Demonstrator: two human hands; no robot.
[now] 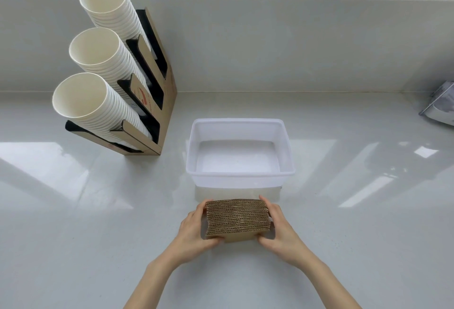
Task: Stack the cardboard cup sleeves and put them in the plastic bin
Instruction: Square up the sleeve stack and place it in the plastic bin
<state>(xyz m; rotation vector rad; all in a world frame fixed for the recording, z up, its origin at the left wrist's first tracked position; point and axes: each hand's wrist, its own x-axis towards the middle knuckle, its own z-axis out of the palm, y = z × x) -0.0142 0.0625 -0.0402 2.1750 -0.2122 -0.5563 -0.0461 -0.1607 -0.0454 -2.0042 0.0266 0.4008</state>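
A thick stack of brown corrugated cardboard cup sleeves (237,217) stands on edge just in front of a translucent white plastic bin (239,174). My left hand (194,230) clasps the stack's left end and my right hand (277,228) clasps its right end, thumbs on the near face, fingers round the far side. The bin sits open and holds nothing, its near wall a short gap beyond the stack.
A cardboard cup holder (157,102) with three slanted columns of white paper cups (98,67) stands at the left back. A grey-white packet (441,102) lies at the right edge. A low ledge and window frame run along the back of the glossy white counter (356,235).
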